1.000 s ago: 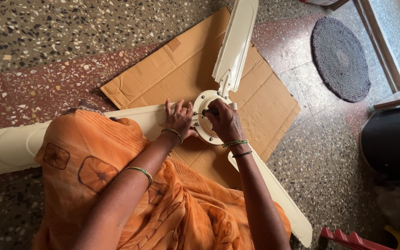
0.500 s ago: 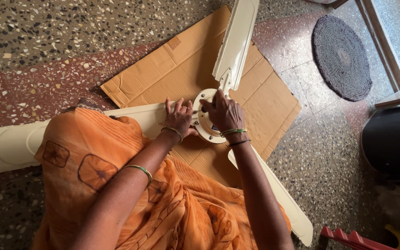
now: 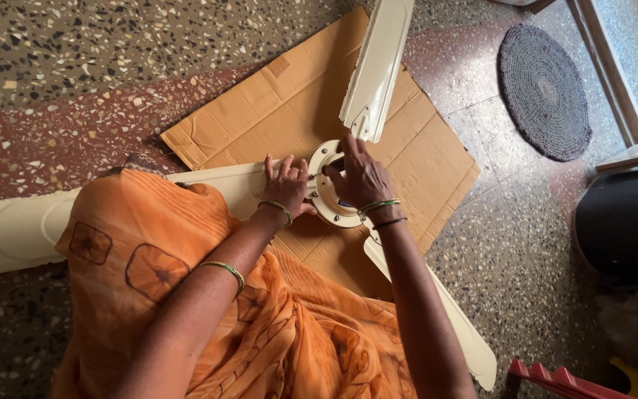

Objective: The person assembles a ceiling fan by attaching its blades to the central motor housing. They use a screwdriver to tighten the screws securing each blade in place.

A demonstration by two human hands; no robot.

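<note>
Two hands are showing, the left hand (image 3: 287, 185) and the right hand (image 3: 362, 177), both resting on one round cream fan hub (image 3: 326, 196). Three cream fan blades are spreading out from it: one pointing up (image 3: 378, 66), one running left (image 3: 16, 233), one slanting down to the right (image 3: 452, 325). One flattened cardboard sheet (image 3: 289, 103) is lying beneath. One round dark mat (image 3: 544, 92) is sitting on the floor. Bangles are circling both arms; their exact number is unclear.
</note>
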